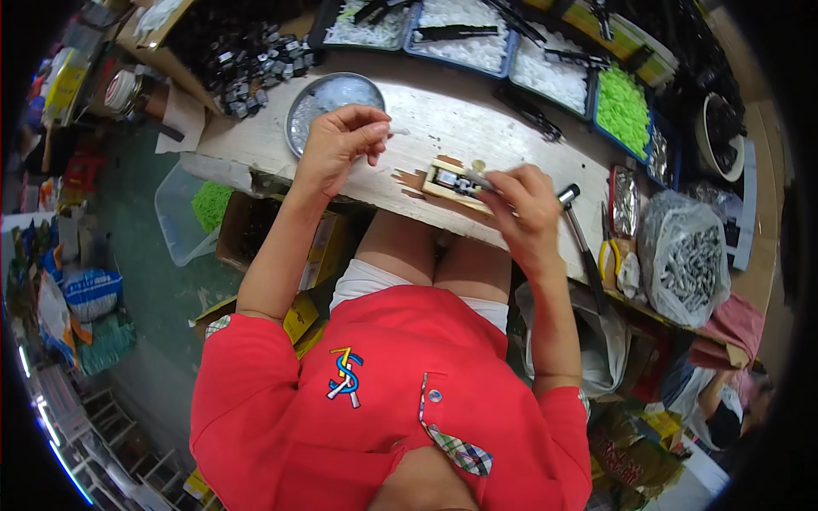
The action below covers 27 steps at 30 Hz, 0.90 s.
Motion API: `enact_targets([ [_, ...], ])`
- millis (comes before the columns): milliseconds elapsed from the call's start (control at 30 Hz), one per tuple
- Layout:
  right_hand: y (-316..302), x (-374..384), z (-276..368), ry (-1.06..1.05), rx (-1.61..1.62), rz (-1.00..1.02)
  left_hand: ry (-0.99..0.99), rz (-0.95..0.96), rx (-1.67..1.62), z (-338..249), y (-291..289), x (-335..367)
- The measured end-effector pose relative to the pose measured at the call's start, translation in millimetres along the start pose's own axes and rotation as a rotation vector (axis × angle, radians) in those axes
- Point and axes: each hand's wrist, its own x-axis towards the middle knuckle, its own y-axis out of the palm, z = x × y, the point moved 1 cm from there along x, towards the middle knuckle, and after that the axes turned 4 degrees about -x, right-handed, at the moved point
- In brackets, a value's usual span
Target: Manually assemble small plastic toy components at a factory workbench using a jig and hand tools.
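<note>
Wooden jig [449, 180]: lies at the frame's centre on your tabletop [443, 119], with a small black part seated in it.
Right hand [527, 204]: your fingers are closed on a thin metal tool, its tip at the jig.
Left hand [341, 145]: raised upper centre, pinching a small white piece beside the round metal dish [319, 98].

At a worn white table [477, 119], the left hand [339, 146] pinches a small white part [399, 131] while the right hand [528, 209] presses a tool [477, 178] into a wooden jig [452, 180]; a round metal dish [328, 98] sits far left.
</note>
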Motion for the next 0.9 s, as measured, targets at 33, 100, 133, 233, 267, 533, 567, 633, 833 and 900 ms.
enact_targets([
  [33,2.3,4.9,4.5,-0.016,-0.017,0.003,-0.029,0.022,-0.016,2.2,9.5,-1.0],
  [100,8.4,7.7,5.6,-0.042,-0.035,-0.020,-0.056,0.062,-0.034,8.2,21.9,-1.2],
  [133,8.5,8.1,5.7,-0.033,-0.042,-0.020,-0.072,0.074,-0.033,10.8,25.9,-1.1],
  [233,6.2,7.6,4.4,-0.045,-0.101,-0.001,-0.109,0.079,-0.038,14.1,39.3,-1.5],
  [267,5.9,6.9,3.4,-0.053,-0.111,0.001,-0.124,0.093,-0.044,14.7,42.5,-1.8],
  [533,5.5,-0.6,-1.6,-0.117,-0.197,-0.001,-0.171,0.115,0.017,21.2,56.5,-1.1],
  [567,5.7,-2.8,-2.5,-0.144,-0.233,-0.007,-0.227,0.114,-0.009,22.6,57.8,0.6],
  [633,5.1,-6.2,-4.5,-0.166,-0.269,-0.012,-0.286,0.115,-0.033,25.1,61.9,1.4],
  [833,-12.0,-23.3,-26.8,0.089,0.029,0.039,-0.123,0.064,0.221,30.4,73.9,-4.2],
  [900,-23.2,-31.1,-40.2,0.334,0.209,0.187,0.467,0.141,0.681,41.1,68.1,-2.2],
])
